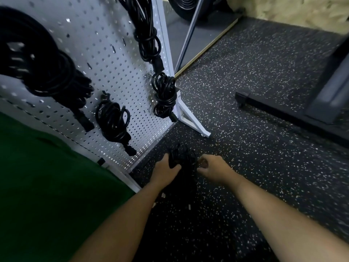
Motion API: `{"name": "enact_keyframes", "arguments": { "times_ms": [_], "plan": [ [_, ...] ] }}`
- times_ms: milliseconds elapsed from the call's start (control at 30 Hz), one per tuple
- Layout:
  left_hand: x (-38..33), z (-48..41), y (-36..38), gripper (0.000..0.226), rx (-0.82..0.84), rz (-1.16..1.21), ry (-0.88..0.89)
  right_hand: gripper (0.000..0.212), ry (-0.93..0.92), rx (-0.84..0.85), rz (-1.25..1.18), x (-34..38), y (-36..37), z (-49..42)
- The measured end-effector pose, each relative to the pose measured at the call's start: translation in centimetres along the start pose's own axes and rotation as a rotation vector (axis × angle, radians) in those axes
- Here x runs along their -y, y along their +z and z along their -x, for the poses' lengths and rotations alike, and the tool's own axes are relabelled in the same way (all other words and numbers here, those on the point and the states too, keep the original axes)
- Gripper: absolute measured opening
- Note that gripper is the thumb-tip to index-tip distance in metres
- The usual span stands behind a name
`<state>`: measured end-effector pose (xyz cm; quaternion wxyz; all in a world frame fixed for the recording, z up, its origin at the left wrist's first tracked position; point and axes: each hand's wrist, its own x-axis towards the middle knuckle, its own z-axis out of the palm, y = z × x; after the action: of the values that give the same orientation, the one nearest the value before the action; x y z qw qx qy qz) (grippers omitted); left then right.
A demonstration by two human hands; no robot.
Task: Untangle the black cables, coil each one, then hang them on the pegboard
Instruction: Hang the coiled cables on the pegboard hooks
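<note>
A tangled bundle of black cable (184, 157) lies low over the speckled floor, between my two hands. My left hand (166, 172) grips its left side, thumb curled over the strands. My right hand (211, 168) pinches a strand at the bundle's right edge with curled fingers. More of the cable trails down toward me and is hard to tell from the dark floor. The white pegboard (98, 53) stands at the left with several coiled black cables hanging on it, among them one at the lower middle (113, 121) and one at its right edge (164, 97).
The pegboard's white foot (194, 121) juts out onto the black speckled floor (255, 148). A dark bar on a caster (243, 98) and a grey base lie at the right. A green surface (47, 186) fills the lower left. A fan and a pole stand behind the board.
</note>
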<state>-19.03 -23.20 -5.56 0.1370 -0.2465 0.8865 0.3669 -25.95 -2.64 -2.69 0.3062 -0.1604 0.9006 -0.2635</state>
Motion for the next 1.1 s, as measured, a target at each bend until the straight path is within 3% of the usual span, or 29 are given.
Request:
{"name": "enact_keyframes", "arguments": {
  "times_ms": [167, 300, 400, 467, 567, 733, 833, 867, 1000, 1100],
  "plan": [
    [-2.8, 1.8, -5.1, 0.036, 0.059, 0.204, -0.003, 0.030, 0.082, -0.094, -0.253, 2.5, -1.7, 1.6],
    [-6.2, 4.8, -9.2, 0.016, 0.040, 0.319, 0.002, 0.039, 0.255, -0.144, -0.573, 5.2, -3.8, 4.0],
    [-9.3, 8.0, -11.8, 0.039, 0.022, 0.429, 0.063, 0.047, 0.363, -0.095, -0.969, 7.4, -5.7, 7.5],
    [-11.3, 10.2, -13.0, 0.039, 0.045, 0.509, 0.098, 0.053, 0.278, -0.017, -1.184, 8.8, -6.9, 9.9],
    [-14.6, 13.9, -14.7, 0.023, 0.066, 0.548, 0.177, 0.042, 0.075, -0.032, -1.330, 11.2, -9.3, 13.2],
    [-18.4, 19.7, -18.4, 0.030, 0.063, 0.400, 0.345, 0.028, -0.084, -0.355, -1.147, 14.0, -12.9, 17.1],
    [-19.7, 23.6, -21.7, 0.028, 0.018, 0.324, 0.466, 0.039, -0.147, -0.491, -1.004, 15.1, -14.8, 18.2],
    [-20.0, 24.6, -22.9, 0.027, -0.008, 0.322, 0.494, 0.042, -0.169, -0.489, -0.988, 15.9, -15.5, 18.7],
    [-21.6, 28.7, -27.6, 0.035, -0.169, 0.294, 0.581, 0.020, -0.310, -0.414, -0.907, 20.5, -17.6, 19.7],
    [-22.6, 30.6, -30.8, 0.027, -0.285, 0.277, 0.636, 0.053, -0.410, -0.328, -0.866, 24.0, -19.1, 18.7]
  ]
}}
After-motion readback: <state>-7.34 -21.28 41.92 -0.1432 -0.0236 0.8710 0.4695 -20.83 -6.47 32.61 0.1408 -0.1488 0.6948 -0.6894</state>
